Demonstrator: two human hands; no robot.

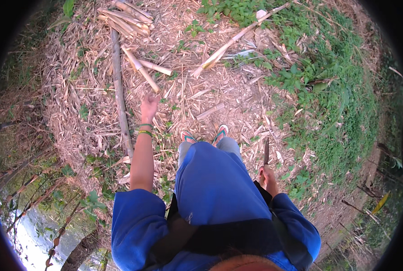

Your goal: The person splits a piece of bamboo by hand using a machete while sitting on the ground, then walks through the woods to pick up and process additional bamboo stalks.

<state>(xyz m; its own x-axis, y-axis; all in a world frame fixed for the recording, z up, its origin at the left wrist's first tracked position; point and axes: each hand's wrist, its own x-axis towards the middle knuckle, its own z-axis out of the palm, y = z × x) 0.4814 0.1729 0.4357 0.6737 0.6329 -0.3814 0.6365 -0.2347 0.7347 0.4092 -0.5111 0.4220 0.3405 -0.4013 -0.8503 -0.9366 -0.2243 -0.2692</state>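
My left hand point(150, 106) reaches forward, with two wristbands on its wrist and its fingers curled closed. At its fingertips is the near end of a pale jointed cane piece point(139, 67), which slants away to the upper left across another short cane piece point(156, 67). The grip itself is small in view. By my right side, my right hand point(268, 177) is closed around the handle of a machete point(266, 152), its dark narrow blade pointing forward, away from me.
Several cut cane pieces point(125, 19) lie piled at the upper left, beside a long grey pole point(117, 77). A longer cane stalk point(237, 38) slants across the upper middle. Dry husks point(192, 86) cover the ground around my sandalled feet point(220, 131). Green plants point(332, 95) grow on the right.
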